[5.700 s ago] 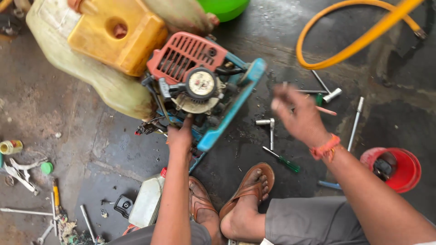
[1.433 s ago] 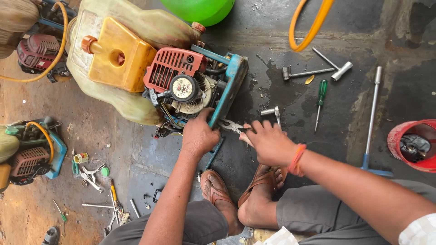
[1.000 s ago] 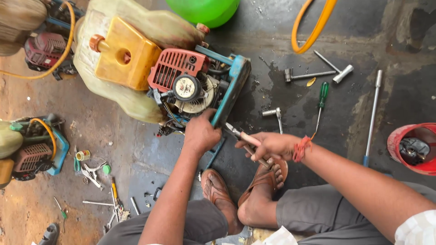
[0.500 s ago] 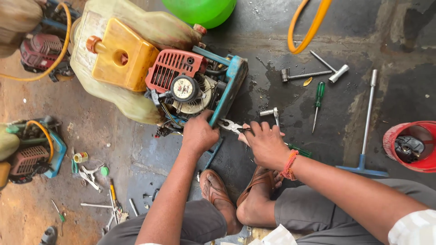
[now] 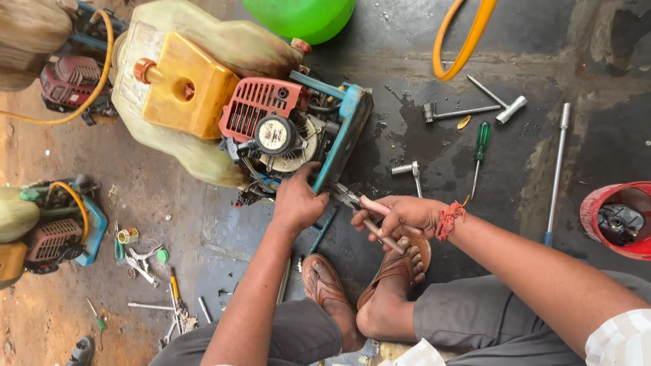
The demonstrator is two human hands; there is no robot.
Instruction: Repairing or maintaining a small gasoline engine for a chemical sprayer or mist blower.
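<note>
A small engine with a red grille, bolted in a blue frame beside a cream tank with a yellow block on it, lies on the stained concrete floor at centre. The left hand grips the near edge of the frame, fingers wrapped over it. Just to its right, the right hand is closed around the pink handles of a pair of pliers, whose tip meets the frame's near corner. Farther right lie a long rod, a T-shaped wrench and a green screwdriver.
</note>
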